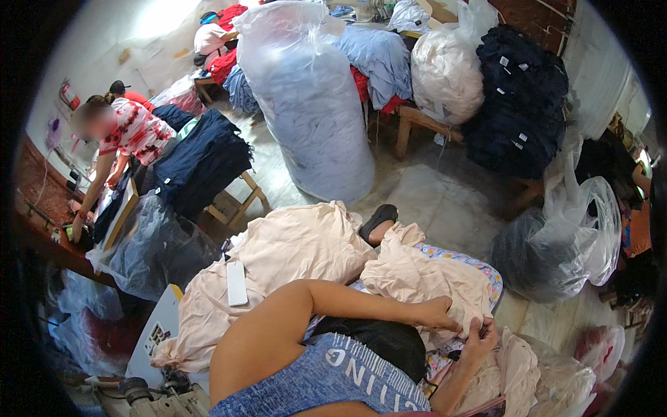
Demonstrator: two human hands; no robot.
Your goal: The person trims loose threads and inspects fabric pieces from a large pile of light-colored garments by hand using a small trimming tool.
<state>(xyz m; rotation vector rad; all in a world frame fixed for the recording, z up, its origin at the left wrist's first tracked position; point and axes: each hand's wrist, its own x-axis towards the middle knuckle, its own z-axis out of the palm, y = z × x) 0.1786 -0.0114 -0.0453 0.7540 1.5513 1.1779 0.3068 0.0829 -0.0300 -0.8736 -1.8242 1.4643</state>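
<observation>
A pale pink garment point(431, 278), soft and crumpled, lies over my lap on a patterned purple cloth point(495, 281). My left hand point(439, 314) reaches across to the right and is closed on its near edge. Close beside it, my right hand point(481, 339) pinches the same edge with bent fingertips. Whatever small detail lies between the fingertips is too small to make out. More pale pink fabric point(299, 240) is heaped to the left, with a flat white phone-like slab point(236, 283) on top. Further pale fabric point(517, 365) hangs below my right hand.
A tall clear bag of light blue cloth point(306, 111) stands ahead. Dark navy garments point(517, 97) are piled at right, above a plastic bag point(549, 243). A person in a patterned top point(139, 128) works at left near navy cloth point(201, 163). A machine table point(154, 333) adjoins my left.
</observation>
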